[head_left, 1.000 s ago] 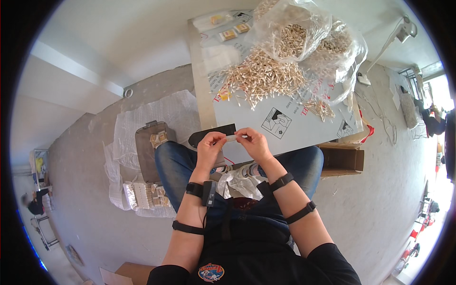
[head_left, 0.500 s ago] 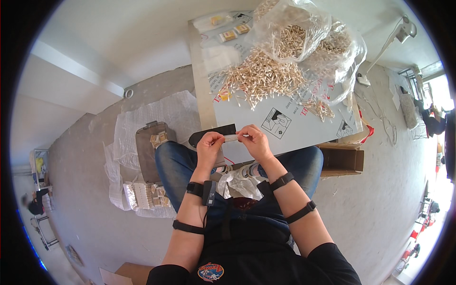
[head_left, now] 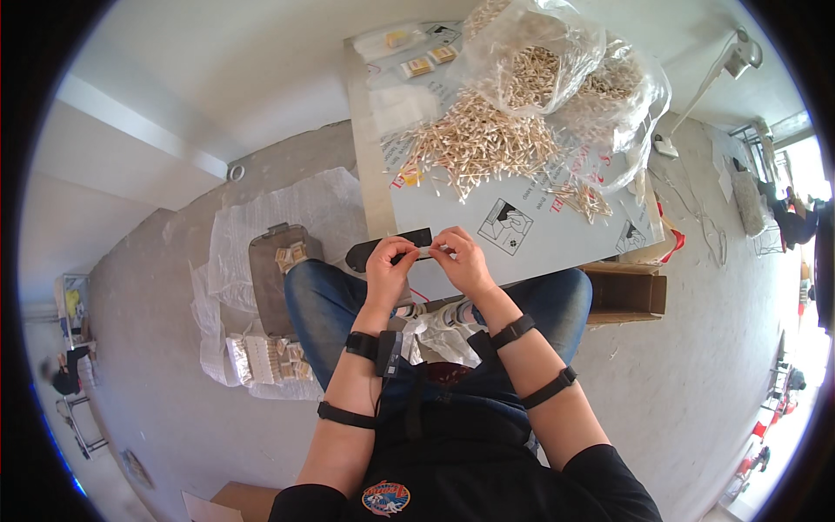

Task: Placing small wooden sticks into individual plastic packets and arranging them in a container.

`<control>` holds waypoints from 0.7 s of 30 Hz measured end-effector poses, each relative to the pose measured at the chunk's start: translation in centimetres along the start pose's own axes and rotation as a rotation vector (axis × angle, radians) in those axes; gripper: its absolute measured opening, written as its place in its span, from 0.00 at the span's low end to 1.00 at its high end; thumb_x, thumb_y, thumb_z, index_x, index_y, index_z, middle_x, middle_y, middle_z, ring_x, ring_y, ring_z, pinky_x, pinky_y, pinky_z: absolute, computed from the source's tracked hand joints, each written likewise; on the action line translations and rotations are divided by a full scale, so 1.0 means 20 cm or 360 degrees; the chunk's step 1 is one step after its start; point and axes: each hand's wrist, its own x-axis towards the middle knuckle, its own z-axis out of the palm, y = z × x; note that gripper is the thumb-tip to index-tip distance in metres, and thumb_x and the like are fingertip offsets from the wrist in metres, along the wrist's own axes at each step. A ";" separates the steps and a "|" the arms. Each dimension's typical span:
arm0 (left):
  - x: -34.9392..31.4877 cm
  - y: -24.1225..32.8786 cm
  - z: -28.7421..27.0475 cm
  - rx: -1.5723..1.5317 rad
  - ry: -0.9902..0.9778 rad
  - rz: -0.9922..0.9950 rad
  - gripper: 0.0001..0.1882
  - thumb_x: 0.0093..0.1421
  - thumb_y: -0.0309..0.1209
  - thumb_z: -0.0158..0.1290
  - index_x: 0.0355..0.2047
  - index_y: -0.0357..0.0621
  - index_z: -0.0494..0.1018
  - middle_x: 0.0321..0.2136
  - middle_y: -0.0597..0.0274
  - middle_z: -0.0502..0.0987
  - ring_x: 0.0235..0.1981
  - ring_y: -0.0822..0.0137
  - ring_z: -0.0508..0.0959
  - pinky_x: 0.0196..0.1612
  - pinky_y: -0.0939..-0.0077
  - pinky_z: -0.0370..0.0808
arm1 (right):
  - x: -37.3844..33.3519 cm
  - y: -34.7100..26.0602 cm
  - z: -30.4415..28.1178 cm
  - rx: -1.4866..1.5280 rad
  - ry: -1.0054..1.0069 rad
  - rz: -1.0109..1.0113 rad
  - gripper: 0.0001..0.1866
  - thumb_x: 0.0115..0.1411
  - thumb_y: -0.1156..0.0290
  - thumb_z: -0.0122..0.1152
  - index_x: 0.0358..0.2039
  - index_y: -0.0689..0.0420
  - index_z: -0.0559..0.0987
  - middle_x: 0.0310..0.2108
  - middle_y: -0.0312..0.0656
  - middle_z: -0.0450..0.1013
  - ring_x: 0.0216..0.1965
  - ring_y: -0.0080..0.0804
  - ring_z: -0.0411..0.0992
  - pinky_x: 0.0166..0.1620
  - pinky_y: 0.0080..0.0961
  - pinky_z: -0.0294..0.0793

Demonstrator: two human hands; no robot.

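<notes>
Just off the near edge of the table (head_left: 548,235), my left hand (head_left: 386,270) and my right hand (head_left: 467,261) face each other with fingertips pinched. Between them is a small whitish, translucent strip (head_left: 424,253), mostly covered by the fingers; its kind is too small to make out. A black flat object (head_left: 417,236) lies at the table edge, just beyond my left hand. Farther in, a loose heap of cotton swabs (head_left: 487,139) spreads over the table. Behind it, clear plastic bags (head_left: 565,30) hold more swabs.
Small filled packs (head_left: 417,66) and whitish plastic sheets (head_left: 404,104) lie at the table's far left. A grey bin (head_left: 270,304) with packs stands left of my knee, by bubble wrap (head_left: 248,228) and more packs (head_left: 261,358). A cardboard box (head_left: 639,294) sits at the right.
My fingertips have come closer together, and less of the whitish strip shows between them. My left hand has shifted slightly right and up. The table's contents look the same.
</notes>
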 end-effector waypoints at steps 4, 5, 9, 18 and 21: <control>-0.01 0.00 0.00 0.0047 0.0027 -0.0010 0.04 0.53 0.21 0.61 0.29 0.36 0.79 0.35 0.59 0.78 0.36 0.68 0.78 0.41 0.77 0.73 | 0.00 0.00 0.00 -0.0117 -0.0008 0.0038 0.05 0.53 0.75 0.66 0.32 0.57 0.80 0.38 0.41 0.74 0.38 0.41 0.75 0.41 0.31 0.76; -0.01 0.00 0.01 0.0042 0.0028 -0.0006 0.04 0.52 0.21 0.61 0.30 0.36 0.79 0.35 0.59 0.78 0.36 0.68 0.78 0.41 0.77 0.74 | 0.00 0.00 0.01 -0.0117 -0.0008 0.0039 0.05 0.53 0.75 0.66 0.32 0.57 0.80 0.38 0.41 0.74 0.38 0.41 0.75 0.41 0.31 0.76; 0.01 -0.02 0.01 0.0092 0.0057 0.0181 0.05 0.52 0.22 0.62 0.30 0.37 0.78 0.36 0.58 0.78 0.35 0.66 0.78 0.40 0.76 0.74 | 0.01 -0.03 0.02 -0.0083 0.0027 -0.0066 0.05 0.52 0.74 0.67 0.30 0.57 0.80 0.37 0.42 0.74 0.39 0.42 0.75 0.42 0.33 0.74; 0.01 0.00 0.02 0.0153 0.0008 0.0132 0.05 0.52 0.23 0.62 0.29 0.38 0.79 0.34 0.59 0.77 0.34 0.65 0.78 0.38 0.74 0.74 | 0.02 -0.01 0.01 -0.0109 0.0015 -0.0076 0.06 0.50 0.73 0.68 0.30 0.56 0.81 0.37 0.42 0.74 0.41 0.42 0.74 0.44 0.33 0.74; 0.01 0.01 0.02 0.0198 0.0045 0.0123 0.05 0.52 0.23 0.62 0.29 0.37 0.78 0.33 0.59 0.77 0.34 0.65 0.78 0.38 0.74 0.74 | 0.02 0.02 -0.02 -0.0147 0.0085 -0.0103 0.06 0.50 0.74 0.69 0.30 0.56 0.82 0.37 0.42 0.74 0.42 0.42 0.75 0.45 0.32 0.74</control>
